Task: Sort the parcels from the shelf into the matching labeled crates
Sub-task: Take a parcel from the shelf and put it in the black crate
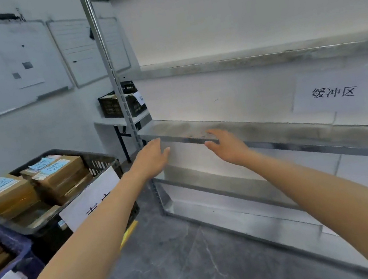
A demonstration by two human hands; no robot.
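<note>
At the shelf (176,128), left hand (150,156) and right hand (227,146) reach for a pick, each grip open and empty; no parcel shows there, so the next move probably requires searching elsewhere.

light: bright, even, diffuse | shadows: faint | focus: soft, slightly blurred | edges: wide-angle bending

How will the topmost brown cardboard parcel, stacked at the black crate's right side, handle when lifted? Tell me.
The brown taped cardboard parcel looks boxy with flat faces, so it is probably stiff and unlikely to roll. Its glossy tape wrap may feel slippery. Its weight cannot be told.
</note>
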